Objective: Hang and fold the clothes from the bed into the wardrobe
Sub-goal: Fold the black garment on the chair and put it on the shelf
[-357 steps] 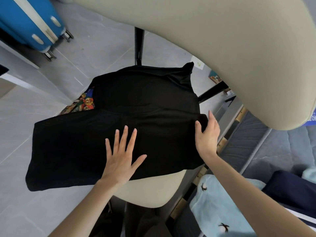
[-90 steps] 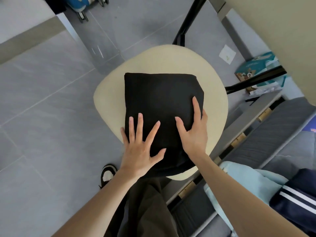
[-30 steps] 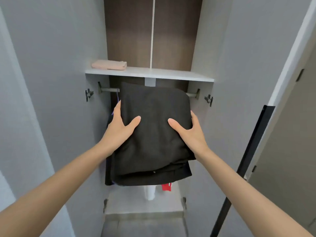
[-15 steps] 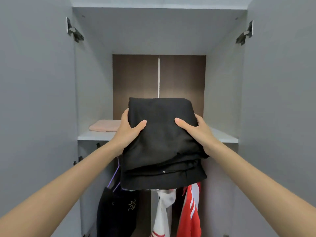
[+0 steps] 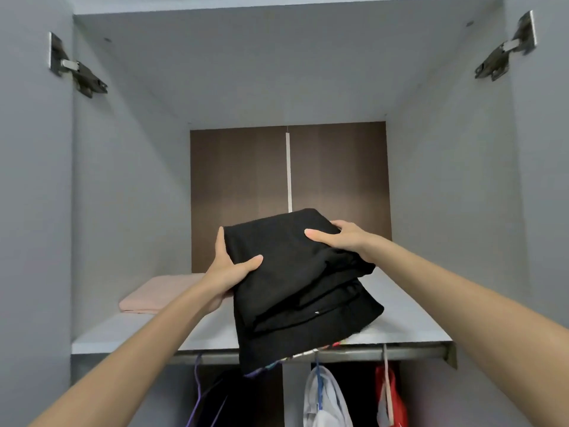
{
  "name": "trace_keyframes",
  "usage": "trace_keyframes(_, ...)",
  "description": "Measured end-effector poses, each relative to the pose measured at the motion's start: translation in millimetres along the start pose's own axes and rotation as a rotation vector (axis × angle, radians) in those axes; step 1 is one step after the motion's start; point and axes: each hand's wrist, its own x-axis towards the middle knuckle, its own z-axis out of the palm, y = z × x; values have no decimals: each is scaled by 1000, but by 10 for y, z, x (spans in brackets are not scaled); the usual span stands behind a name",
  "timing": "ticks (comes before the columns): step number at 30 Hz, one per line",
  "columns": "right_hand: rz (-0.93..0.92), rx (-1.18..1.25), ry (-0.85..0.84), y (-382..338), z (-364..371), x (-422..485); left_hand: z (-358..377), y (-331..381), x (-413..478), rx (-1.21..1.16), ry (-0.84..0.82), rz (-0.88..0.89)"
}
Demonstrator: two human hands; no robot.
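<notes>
Black garment (image 5: 295, 282) (tilted) pinched between left grip (image 5: 224, 272) and right grip (image 5: 341, 238).

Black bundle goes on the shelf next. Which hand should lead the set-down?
Probably right. The right hand grips the folded black garment at its far end, nearer the bare part of the shelf; the left hand holds the near side, in front of the pink cloth.

No readable text, label or number anywhere.
</notes>
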Motion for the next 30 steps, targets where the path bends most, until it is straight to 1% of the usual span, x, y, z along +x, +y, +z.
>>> trace_keyframes(3,62,-112,-33,103,82,435,-50,-209,230,29,-110,-49)
trace_keyframes(6,74,-209,-57,179,179,819,-37,-388,390,73,-168,-56)
trace_keyframes(10,4,-286,-81,256,305,1208,89,-622,497,172,-123,-16)
trace_keyframes(12,-13,-421,-69,286,405,1357,192,-727,509,236,-99,-44)
trace_keyframes(14,-33,-678,-71,268,529,1408,259,-813,550,393,-101,-74)
trace_keyframes(15,-60,-761,-78,233,582,1384,256,-823,582,478,-121,-92)
trace_keyframes(18,-112,-784,-148,70,692,1140,113,-724,690,819,-255,-117)
trace_keyframes(20,-142,-834,-213,-42,771,860,-6,-620,732,1066,-282,-57)
trace_keyframes(21,-144,-856,-249,-84,816,721,-45,-568,744,1191,-248,10)
trace_keyframes(22,-121,-876,-299,-113,860,577,-73,-515,753,1320,-180,84)
trace_keyframes(24,-38,-963,-398,-112,920,340,-98,-458,801,1511,-6,182)
trace_keyframes(25,11,-1019,-434,-86,937,244,-106,-448,828,1579,32,176)
trace_keyframes(26,55,-1060,-454,-51,948,163,-115,-443,850,1641,23,139)
trace_keyframes(28,90,-1099,-462,31,969,53,-160,-464,892,1705,-75,51)
trace_keyframes(30,64,-1114,-457,76,971,17,-216,-503,923,1663,-212,1)
